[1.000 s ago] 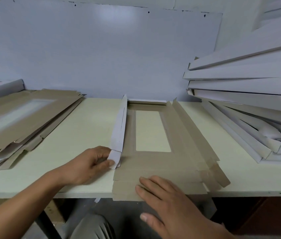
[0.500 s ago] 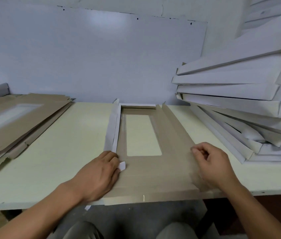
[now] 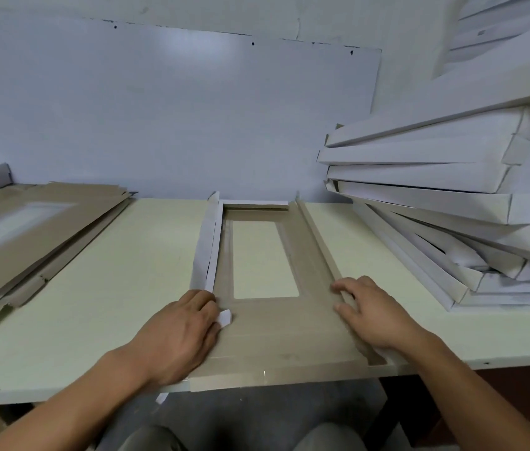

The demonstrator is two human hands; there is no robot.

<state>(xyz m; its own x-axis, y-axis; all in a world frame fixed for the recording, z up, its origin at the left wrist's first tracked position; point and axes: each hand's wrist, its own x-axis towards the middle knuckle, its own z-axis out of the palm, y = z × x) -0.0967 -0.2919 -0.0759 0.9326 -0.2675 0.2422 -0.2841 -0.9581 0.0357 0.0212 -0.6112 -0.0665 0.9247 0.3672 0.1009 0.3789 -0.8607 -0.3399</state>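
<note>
Box-folding under way: the cardboard blank (image 3: 289, 333) lies at the table (image 3: 110, 288) edge, our left hand (image 3: 175, 333) pressing flat on its folded left flap (image 3: 206, 249), our right hand (image 3: 374, 314) curled over the right flap (image 3: 318, 242), grip unclear. Next, we judge, that flap folds inward. Finished boxes (image 3: 436, 177) stacked right hide any contents.

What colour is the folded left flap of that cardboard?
White folded left flap on brown windowed cardboard; head view.

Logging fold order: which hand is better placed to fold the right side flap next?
Probably the right hand: its fingers rest on the right flap, while the left hand presses the folded left flap.
</note>
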